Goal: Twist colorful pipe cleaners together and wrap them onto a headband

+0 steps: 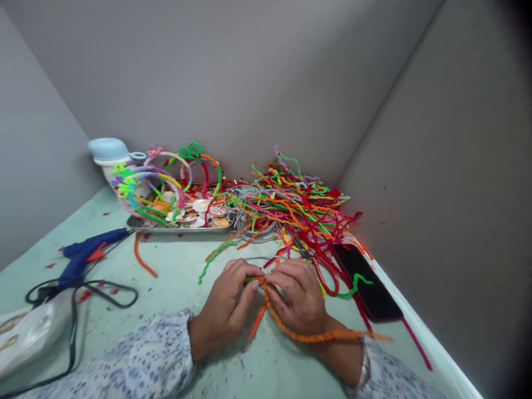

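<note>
Near the front middle of the table my left hand [228,302] pinches a ring wrapped in green and orange fuzzy stem. Just right of it my right hand [298,293] has its fingers closed at the same spot, gripping the orange pipe cleaner [305,336]. The pipe cleaner's long loose end curves below my right hand and over the wrist. A bare grey wire arc [260,257] shows behind the fingers. Between the hands lies a short orange-red piece [257,322]. The fingertips hide the exact point where the stem meets the ring.
Behind are a heap of pipe cleaners [299,199], wire coils [253,213], and a metal tray [178,230] with decorated headbands. Red-handled scissors [326,274] and a phone [368,285] lie right. At left are a blue glue gun [85,255], its cord, and a white bottle [108,160].
</note>
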`<act>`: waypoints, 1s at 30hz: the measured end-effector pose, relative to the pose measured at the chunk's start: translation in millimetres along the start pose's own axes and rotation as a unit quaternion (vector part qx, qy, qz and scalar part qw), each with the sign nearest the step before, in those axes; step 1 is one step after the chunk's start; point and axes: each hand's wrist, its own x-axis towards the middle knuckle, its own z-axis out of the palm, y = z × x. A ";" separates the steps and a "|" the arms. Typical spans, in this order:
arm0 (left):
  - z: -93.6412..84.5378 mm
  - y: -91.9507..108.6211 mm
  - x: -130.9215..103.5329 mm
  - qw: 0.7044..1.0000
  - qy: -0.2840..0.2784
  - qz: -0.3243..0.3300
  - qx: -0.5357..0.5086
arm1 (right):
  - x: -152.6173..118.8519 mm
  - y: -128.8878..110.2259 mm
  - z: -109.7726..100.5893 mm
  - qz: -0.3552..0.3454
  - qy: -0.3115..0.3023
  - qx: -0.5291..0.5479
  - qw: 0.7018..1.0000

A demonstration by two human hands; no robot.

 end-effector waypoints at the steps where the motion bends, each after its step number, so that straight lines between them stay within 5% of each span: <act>1: 0.3 -0.3 0.0 1.000 0.002 0.003 0.002 | 0.0 0.0 0.3 0.000 0.004 0.001 1.000; 30: 2.0 -0.1 -0.3 0.996 0.008 0.055 0.069 | -0.3 -4.8 -1.0 0.109 -0.029 0.086 0.990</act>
